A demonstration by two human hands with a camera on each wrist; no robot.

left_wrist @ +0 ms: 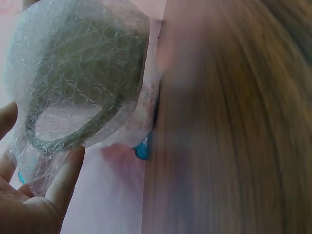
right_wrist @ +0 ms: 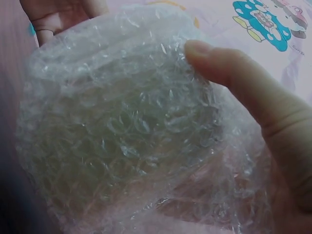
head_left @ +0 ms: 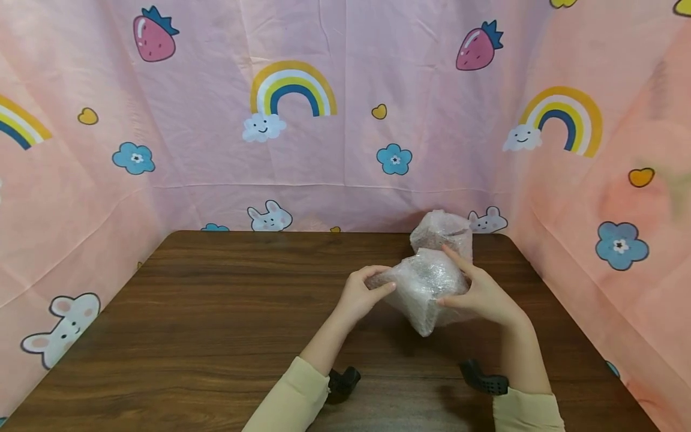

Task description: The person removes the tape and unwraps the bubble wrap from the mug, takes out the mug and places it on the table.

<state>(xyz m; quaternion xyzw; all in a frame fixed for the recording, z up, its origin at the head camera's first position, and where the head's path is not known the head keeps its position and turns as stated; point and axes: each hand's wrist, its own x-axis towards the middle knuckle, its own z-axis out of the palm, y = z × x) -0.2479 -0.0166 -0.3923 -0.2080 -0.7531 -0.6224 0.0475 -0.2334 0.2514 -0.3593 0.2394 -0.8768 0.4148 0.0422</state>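
A mug in bubble wrap (head_left: 432, 282) is held between both hands over the right side of the table. Through the plastic in the left wrist view, the greenish mug (left_wrist: 92, 53) shows a looped handle. My left hand (head_left: 363, 294) pinches the wrap at the handle end, thumb and fingers on opposite sides. On the other side, my right hand (head_left: 488, 294) grips the wrapped body, its thumb pressing the plastic in the right wrist view. The wrap hides the mug's details.
Behind the held mug, a second bubble-wrapped bundle (head_left: 444, 227) stands at the back right of the dark wooden table (head_left: 243, 312). A pink patterned cloth (head_left: 345, 156) hangs along the back and both sides. Black wrist mounts (head_left: 343, 384) show at both wrists.
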